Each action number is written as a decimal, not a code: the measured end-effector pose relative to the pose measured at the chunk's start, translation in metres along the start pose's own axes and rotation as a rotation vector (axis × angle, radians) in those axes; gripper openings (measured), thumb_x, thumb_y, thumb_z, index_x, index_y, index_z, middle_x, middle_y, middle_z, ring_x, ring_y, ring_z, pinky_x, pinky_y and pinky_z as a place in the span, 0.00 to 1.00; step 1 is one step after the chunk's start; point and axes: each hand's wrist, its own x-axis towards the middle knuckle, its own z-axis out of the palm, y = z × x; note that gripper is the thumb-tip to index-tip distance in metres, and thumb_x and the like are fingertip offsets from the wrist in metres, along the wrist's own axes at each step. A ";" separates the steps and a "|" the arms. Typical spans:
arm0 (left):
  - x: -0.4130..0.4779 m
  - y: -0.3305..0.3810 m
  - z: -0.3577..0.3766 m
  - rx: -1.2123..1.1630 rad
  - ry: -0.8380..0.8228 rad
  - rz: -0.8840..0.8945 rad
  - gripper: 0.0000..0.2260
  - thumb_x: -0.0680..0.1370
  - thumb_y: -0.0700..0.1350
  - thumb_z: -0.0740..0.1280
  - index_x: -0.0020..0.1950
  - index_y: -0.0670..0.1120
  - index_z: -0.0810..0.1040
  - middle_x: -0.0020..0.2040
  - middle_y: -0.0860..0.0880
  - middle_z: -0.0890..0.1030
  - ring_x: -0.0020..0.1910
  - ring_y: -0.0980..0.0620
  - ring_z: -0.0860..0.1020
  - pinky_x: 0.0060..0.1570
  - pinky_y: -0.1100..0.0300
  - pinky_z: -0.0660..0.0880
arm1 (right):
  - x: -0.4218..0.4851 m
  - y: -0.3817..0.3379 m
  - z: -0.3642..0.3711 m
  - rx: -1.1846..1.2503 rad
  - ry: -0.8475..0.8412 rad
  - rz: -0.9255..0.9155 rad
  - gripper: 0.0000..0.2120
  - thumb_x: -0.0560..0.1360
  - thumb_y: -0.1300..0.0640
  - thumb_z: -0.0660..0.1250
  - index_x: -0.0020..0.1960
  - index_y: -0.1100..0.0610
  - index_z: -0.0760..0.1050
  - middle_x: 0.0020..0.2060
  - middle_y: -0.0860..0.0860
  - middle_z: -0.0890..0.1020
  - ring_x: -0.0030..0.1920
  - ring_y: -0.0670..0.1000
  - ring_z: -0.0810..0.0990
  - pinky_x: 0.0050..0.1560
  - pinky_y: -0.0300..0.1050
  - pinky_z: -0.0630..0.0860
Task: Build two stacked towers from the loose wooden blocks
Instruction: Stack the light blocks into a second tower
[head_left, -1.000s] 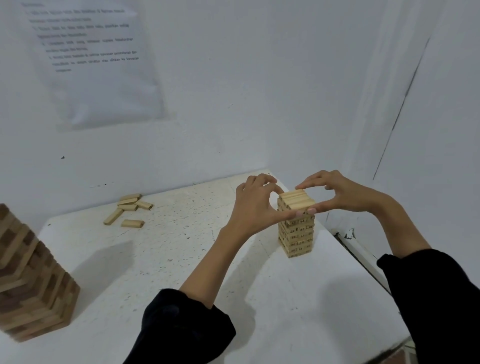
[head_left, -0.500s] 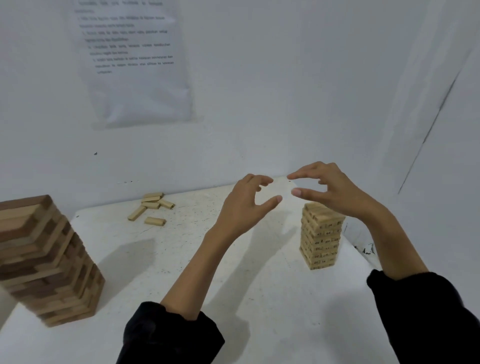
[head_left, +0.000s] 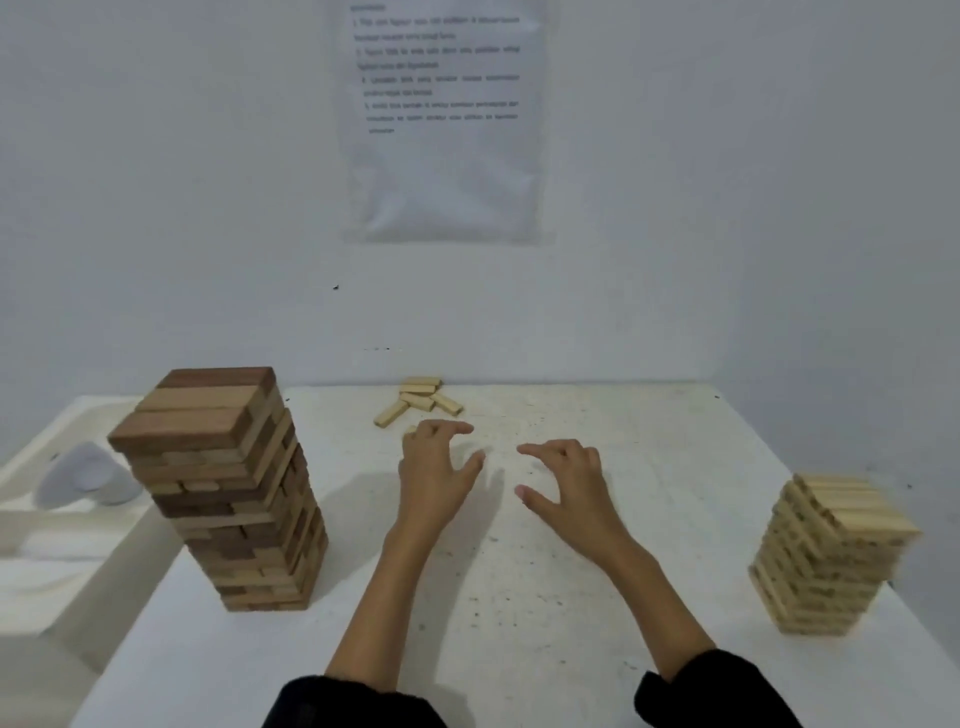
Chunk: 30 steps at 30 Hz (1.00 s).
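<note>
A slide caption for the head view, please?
Open left hand and right hand hover before loose pale wooden blocks on white table, between tall brown-and-tan block tower and shorter pale tower.

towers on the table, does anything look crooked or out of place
The pale tower seems to jut rightward near its top, though it is blurred. A few loose blocks lie scattered by the far edge, unstacked.

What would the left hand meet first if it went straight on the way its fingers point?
Most likely the loose pale blocks lying just beyond the left hand, though its height over the table is unclear, so it might pass above them.
</note>
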 end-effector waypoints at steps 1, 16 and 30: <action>0.001 -0.010 0.002 -0.007 0.045 -0.033 0.14 0.76 0.45 0.69 0.61 0.47 0.77 0.62 0.47 0.73 0.64 0.47 0.66 0.60 0.57 0.66 | 0.002 0.000 0.011 -0.001 0.008 0.011 0.22 0.75 0.50 0.66 0.68 0.48 0.68 0.62 0.51 0.69 0.62 0.50 0.62 0.60 0.39 0.62; 0.055 -0.070 0.016 -0.040 0.427 -0.138 0.12 0.78 0.39 0.65 0.60 0.43 0.77 0.61 0.43 0.70 0.61 0.47 0.65 0.57 0.59 0.61 | 0.096 -0.012 0.082 -0.088 0.029 -0.059 0.26 0.69 0.36 0.67 0.65 0.42 0.71 0.60 0.48 0.68 0.61 0.50 0.64 0.58 0.44 0.58; 0.056 -0.073 0.018 -0.050 0.430 -0.146 0.13 0.79 0.38 0.63 0.62 0.46 0.76 0.62 0.47 0.70 0.59 0.58 0.60 0.57 0.62 0.59 | 0.137 0.001 0.090 0.121 0.036 -0.095 0.08 0.68 0.50 0.74 0.47 0.48 0.80 0.62 0.44 0.71 0.64 0.46 0.62 0.58 0.41 0.55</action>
